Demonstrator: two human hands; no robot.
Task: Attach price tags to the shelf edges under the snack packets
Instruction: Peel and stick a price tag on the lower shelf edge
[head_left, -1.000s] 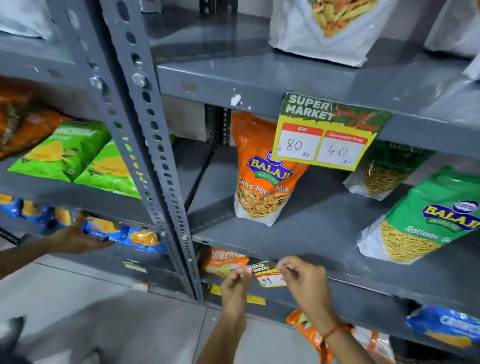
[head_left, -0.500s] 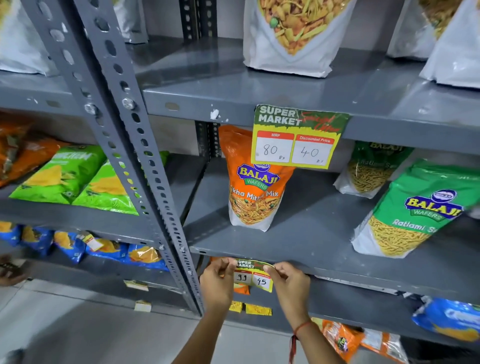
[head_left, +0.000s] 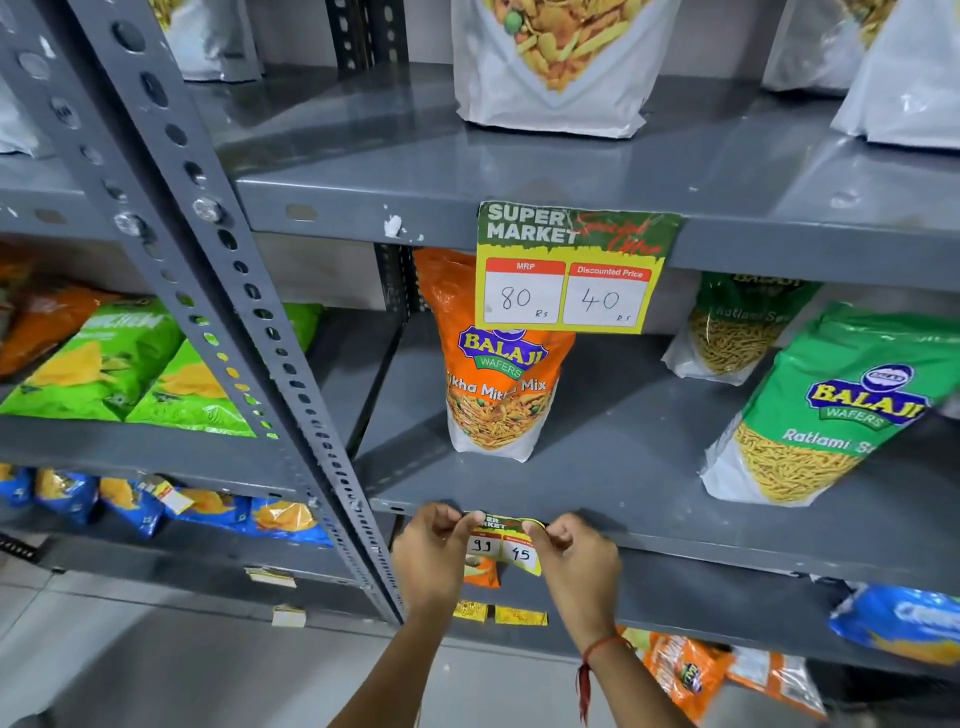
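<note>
A small price tag (head_left: 503, 543) reading 99 and 45 lies against the front edge of the middle grey shelf (head_left: 701, 540), below the orange Balaji mix packet (head_left: 496, 374). My left hand (head_left: 434, 558) pinches the tag's left end and my right hand (head_left: 576, 561) pinches its right end. Both thumbs press its top corners onto the shelf edge. A larger tag (head_left: 571, 267) reading 80 and 40 hangs from the upper shelf edge (head_left: 805, 254), under a white snack bag (head_left: 556, 67).
A perforated grey upright (head_left: 249, 332) stands left of my hands. Green Balaji packets (head_left: 831, 410) sit to the right on the middle shelf, green chip bags (head_left: 130, 374) to the left, blue packets (head_left: 208, 506) lower left. Orange packets (head_left: 691, 670) lie on the bottom shelf.
The tag has risen from below the shelf to its front edge, held at both ends. The view shifted down and left. Another person's hand at the left has left the view.
</note>
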